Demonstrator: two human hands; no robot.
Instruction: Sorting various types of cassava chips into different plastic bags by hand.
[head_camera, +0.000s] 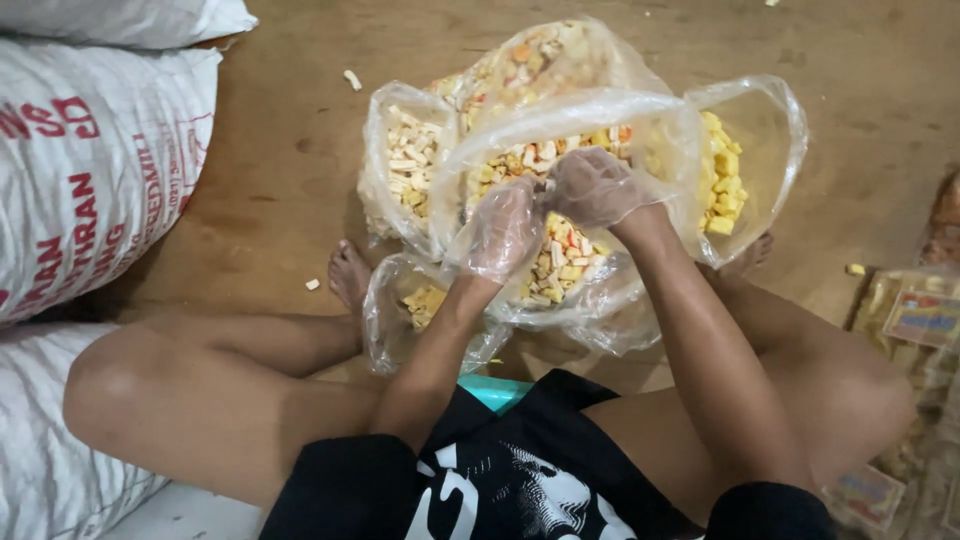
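Thin clear plastic gloves over both hands. Left hand (500, 228) and right hand (595, 187) plunged into the open clear bag (600, 115), fingers curled together around a scoop of yellow and white snack pieces (560, 262); rim spread wide for access. Ringed by smaller filled bags (405, 160), backed by white sacks (95, 160) on the brown floor (290, 130).
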